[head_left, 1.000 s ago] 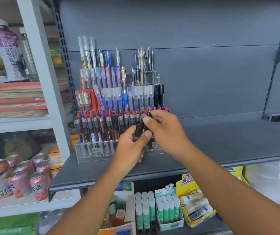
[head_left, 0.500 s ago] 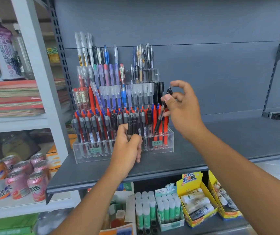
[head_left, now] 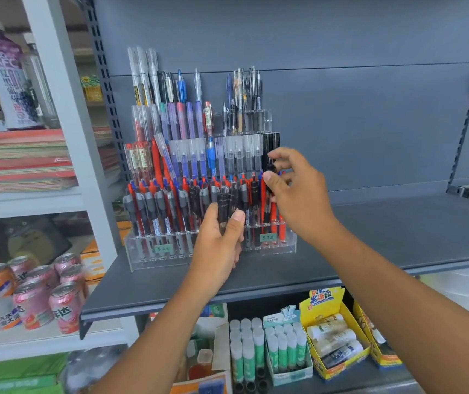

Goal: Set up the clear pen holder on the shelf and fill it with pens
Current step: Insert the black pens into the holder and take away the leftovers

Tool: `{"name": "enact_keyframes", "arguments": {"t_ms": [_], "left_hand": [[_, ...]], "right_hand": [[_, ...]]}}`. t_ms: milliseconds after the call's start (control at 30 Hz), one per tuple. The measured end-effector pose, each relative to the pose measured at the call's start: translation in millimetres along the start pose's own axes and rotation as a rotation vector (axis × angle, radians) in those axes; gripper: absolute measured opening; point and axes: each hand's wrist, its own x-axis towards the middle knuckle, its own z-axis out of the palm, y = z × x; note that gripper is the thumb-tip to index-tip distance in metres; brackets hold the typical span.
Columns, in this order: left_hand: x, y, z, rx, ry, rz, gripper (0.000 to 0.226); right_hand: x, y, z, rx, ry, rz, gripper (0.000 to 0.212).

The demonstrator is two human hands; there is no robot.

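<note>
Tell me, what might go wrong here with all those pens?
1. The right hand pinches a pen over the crowded right end of the holder; it may miss a slot or knock neighbouring pens askew.
2. The left hand grips several spare pens at once; one could slip out and roll off the shelf.

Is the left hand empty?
No, the left hand grips a few black pens.
</note>
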Motion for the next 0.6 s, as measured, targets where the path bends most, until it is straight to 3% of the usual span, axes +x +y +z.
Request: {"name": "enact_keyframes", "arguments": {"t_ms": [100,267,600], "left_hand": [[-1,2,1,0.024,0.009,-0.013,0.050],[-5,7,1,0.043,-0.036,0.035,0.022],[-4,5,0,0.043,-0.030,0.043,0.029]], "right_hand": [[-7,4,3,-0.079,0.019,-0.014,0.026],[-13,10,8,-0.122,0.016,-0.016,0.028],[-14,15,8,-0.281,-0.057,-0.057,0.033]]}}
